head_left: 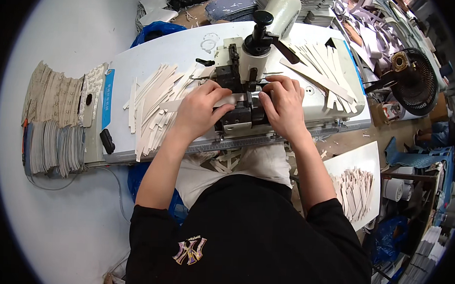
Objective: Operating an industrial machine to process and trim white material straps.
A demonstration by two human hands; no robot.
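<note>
Both hands are at the metal working head of a cream-coloured bench machine. My left hand pinches a pale flat strip between thumb and fingers; one end reaches the metal parts, the other sticks out to the left. On the right side of the head, my right hand has its fingers curled and its thumb bent down close to the metal. Whatever lies between those fingers is hidden. A loose heap of pale strips lies left of my left hand. More strips lie beyond my right hand.
Stacked grey and beige sheets stand left of the white table. A black knob tops the machine's post. On the right are a black fan and a white board bearing a pile of short strips.
</note>
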